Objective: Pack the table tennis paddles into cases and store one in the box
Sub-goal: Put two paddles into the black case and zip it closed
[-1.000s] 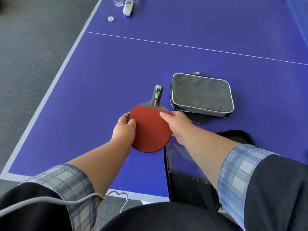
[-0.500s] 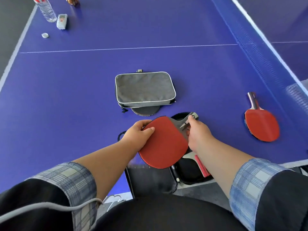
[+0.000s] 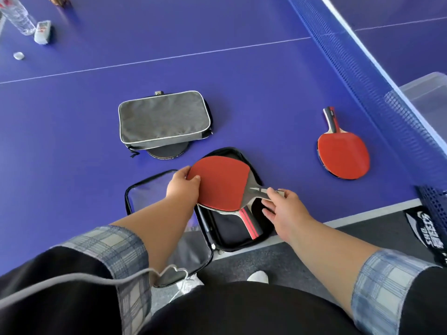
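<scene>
Holding the paddle [image 3: 221, 182] red face up just below the frame's middle, you have both hands on it. Your left hand [image 3: 181, 187] grips the blade's left edge, thumb on the rubber and fingers curled under. Your right hand [image 3: 284, 211] pinches the handle's tip between thumb and forefinger, the other fingers loosely spread below. The paddle sits over the open case [image 3: 229, 234], a black one at the table's near edge; whether it touches the rim cannot be told. Inside lies a second paddle [image 3: 250, 224], its red-and-black handle pointing lower right. The lid [image 3: 147, 189] is folded flat to the left, under your left forearm. Up and left, a closed grey case [image 3: 162, 119] rests partly on a dark disc [image 3: 169, 152]. Well apart to the right, a third paddle [image 3: 343, 157] lies red face up, handle toward the top. Past it the net [image 3: 362, 76] runs diagonally down the right side, with a clear box [image 3: 428, 93] behind it at the right edge. In the upper left corner of the blue table [image 3: 72, 117] are a bottle [image 3: 17, 18], a white packet [image 3: 42, 31] and a cap [image 3: 18, 55].
</scene>
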Demonstrator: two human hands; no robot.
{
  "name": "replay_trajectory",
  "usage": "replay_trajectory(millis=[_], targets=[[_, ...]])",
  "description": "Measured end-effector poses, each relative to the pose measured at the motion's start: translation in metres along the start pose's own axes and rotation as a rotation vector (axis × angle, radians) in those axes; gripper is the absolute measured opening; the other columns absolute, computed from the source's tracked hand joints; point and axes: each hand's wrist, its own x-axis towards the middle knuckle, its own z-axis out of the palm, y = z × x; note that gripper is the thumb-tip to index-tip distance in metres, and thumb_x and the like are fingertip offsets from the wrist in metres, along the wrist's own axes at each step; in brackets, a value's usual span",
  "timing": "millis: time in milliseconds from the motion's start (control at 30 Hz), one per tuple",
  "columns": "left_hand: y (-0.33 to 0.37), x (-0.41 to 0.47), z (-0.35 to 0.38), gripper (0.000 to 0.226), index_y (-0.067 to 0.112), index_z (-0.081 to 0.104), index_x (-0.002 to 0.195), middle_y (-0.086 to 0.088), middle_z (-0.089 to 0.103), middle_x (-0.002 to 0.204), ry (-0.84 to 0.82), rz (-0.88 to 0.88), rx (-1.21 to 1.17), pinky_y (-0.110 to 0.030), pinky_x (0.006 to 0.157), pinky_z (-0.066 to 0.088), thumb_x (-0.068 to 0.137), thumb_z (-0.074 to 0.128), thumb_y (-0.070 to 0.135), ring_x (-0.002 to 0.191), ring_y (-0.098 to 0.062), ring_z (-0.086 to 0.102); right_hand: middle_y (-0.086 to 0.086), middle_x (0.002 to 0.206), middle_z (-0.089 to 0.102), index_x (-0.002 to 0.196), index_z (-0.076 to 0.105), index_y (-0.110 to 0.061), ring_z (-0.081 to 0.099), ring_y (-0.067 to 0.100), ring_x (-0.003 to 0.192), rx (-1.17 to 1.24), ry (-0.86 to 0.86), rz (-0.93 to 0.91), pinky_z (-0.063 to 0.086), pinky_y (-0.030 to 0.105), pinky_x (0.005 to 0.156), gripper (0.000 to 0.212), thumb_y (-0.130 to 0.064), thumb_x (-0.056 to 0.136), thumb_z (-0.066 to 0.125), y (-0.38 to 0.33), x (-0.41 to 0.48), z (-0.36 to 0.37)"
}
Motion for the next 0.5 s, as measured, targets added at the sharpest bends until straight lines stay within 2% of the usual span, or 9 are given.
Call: replay_trajectory(millis=[100,133,200,267,333,400,500], targets=[[0.002,0.012,0.01,0.049,0.036,0.048,0.142,0.006,0.059,0.12,-0.006,0.019,0.089,-0.032,0.087,0.05,0.094,0.057,0.029,0.095,-0.018,0.06,-0.004,0.108,0.063,0.108,0.051,-0.031,0.065,0.018,0.106,-0.383,-0.063,-0.071,0.054,0.046,0.094,0.029,-0.039,0.087,0.069,0.017,-0.002,-0.013],[0.001,0.015,0.014,0.05,0.035,0.046,0.142,0.006,0.059,0.122,-0.001,0.034,0.116,-0.033,0.088,0.05,0.093,0.057,0.03,0.096,-0.018,0.06,-0.009,0.108,0.064,0.107,0.052,-0.037,0.064,0.015,0.105,-0.46,-0.099,-0.106,0.054,0.043,0.093,0.028,-0.041,0.085,0.069,0.02,-0.003,-0.016],[-0.001,0.02,0.021,0.051,0.031,0.045,0.143,0.006,0.059,0.129,0.01,0.055,0.13,-0.033,0.09,0.048,0.093,0.058,0.031,0.103,-0.019,0.06,-0.019,0.107,0.065,0.114,0.055,-0.046,0.061,0.001,0.102,-0.59,-0.183,-0.169,0.049,0.025,0.083,0.031,-0.041,0.086,0.067,0.022,-0.005,-0.017],[-0.002,0.024,0.027,0.049,0.029,0.047,0.141,0.004,0.06,0.132,0.01,0.081,0.173,-0.032,0.091,0.047,0.093,0.058,0.032,0.109,-0.021,0.06,-0.018,0.116,0.065,0.134,0.053,-0.04,0.06,-0.002,0.104,-0.768,-0.256,-0.217,0.042,0.017,0.078,0.045,-0.039,0.09,0.063,0.022,-0.004,-0.015],[-0.004,0.028,0.031,0.046,0.029,0.051,0.139,0.003,0.061,0.131,0.005,0.107,0.226,-0.03,0.089,0.046,0.093,0.058,0.032,0.11,-0.021,0.06,-0.008,0.135,0.06,0.146,0.047,-0.028,0.056,0.01,0.12,-0.918,-0.273,-0.257,0.042,0.021,0.089,0.053,-0.037,0.095,0.059,0.023,-0.002,-0.011],[-0.004,0.03,0.034,0.045,0.03,0.051,0.139,0.003,0.061,0.131,-0.002,0.127,0.252,-0.028,0.086,0.042,0.094,0.057,0.033,0.11,-0.02,0.059,-0.002,0.146,0.052,0.15,0.042,-0.023,0.049,0.016,0.132,-0.968,-0.265,-0.276,0.039,0.027,0.101,0.054,-0.035,0.098,0.055,0.025,-0.002,-0.01],[0.001,0.033,0.039,0.046,0.034,0.049,0.141,0.005,0.059,0.133,-0.037,0.146,0.256,-0.026,0.084,0.039,0.096,0.053,0.036,0.105,-0.016,0.056,-0.002,0.149,0.048,0.151,0.039,-0.022,0.046,0.017,0.135,-0.96,-0.25,-0.267,0.036,0.026,0.101,0.053,-0.032,0.1,0.052,0.024,0.0,-0.009]])
